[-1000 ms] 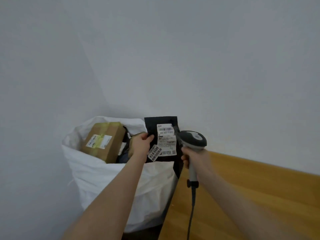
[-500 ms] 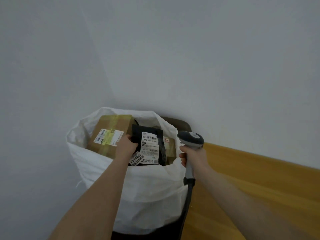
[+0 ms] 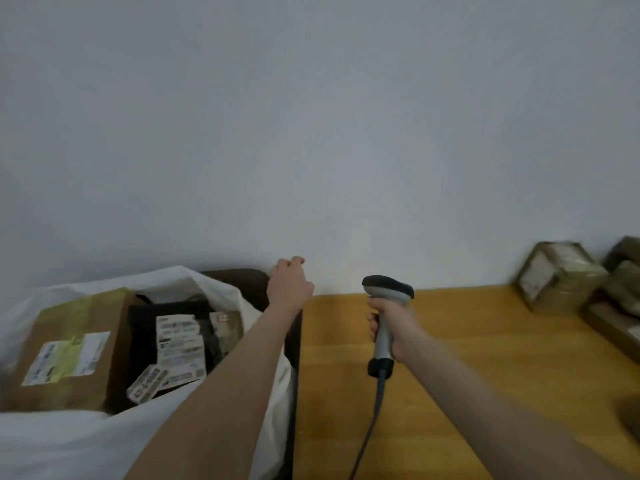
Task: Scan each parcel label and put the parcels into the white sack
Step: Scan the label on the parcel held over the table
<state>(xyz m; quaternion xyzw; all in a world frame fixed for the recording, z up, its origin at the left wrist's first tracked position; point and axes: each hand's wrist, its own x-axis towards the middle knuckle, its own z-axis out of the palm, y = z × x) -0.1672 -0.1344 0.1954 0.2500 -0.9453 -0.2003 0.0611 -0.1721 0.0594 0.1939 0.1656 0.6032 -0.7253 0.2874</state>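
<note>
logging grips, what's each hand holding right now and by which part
The right hand grips the scanner by its handle, just below the head. The left hand holds nothing, its fingers loosely curled.

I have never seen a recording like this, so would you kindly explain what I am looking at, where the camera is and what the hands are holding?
There is no machine here. A person works with two bare hands, and the view comes from one wide-angle camera worn on their head. It looks forward and down, so the arms reach in from below. The right hand grips a corded barcode scanner above a wooden table. The left hand holds nothing; its fingers are loosely curled, just past the far edge of the white sack. Inside the sack lie a black parcel with white labels and a cardboard box. More boxes sit at the table's far right, too blurred to read.
</note>
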